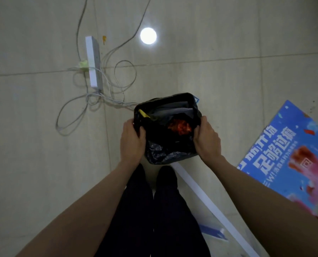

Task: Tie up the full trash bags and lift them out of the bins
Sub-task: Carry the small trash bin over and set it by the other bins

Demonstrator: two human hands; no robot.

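A black bag [165, 151] lining a small bin [196, 99] is held at its rim by both hands. The left hand [131, 140] is curled over the bag's left edge, thumb inside the opening and fingers outside, so the plastic is pinched in the grip. The right hand [207, 139] is clenched on the right edge in the same way, with the plastic gathered under the fingers. The bag is still seated in the bin, its mouth open and not tied.

Between the two grips, red wrapping [180, 126] is seen inside the bag, closer to the right grip. A yellow scrap [144, 114] lies just beyond the left grip, at the far left of the opening, and grey paper [175, 109] lies along the far side. Loose black plastic is bunched on the near side, below both grips.

The bin stands on a pale tiled floor [34, 154], directly ahead of two dark-trousered legs [154, 210]. Beyond and left of the left grip, a white power strip [93, 62] lies among tangled grey cables [117, 80], with a pale green plug [83, 64] at its side. A round light reflection [148, 35] is seen on the floor farther off. To the right of the right grip, a blue poster [287, 160] with white lettering lies flat on the floor, and a white strip [210, 204] runs diagonally beside it, near the right leg.
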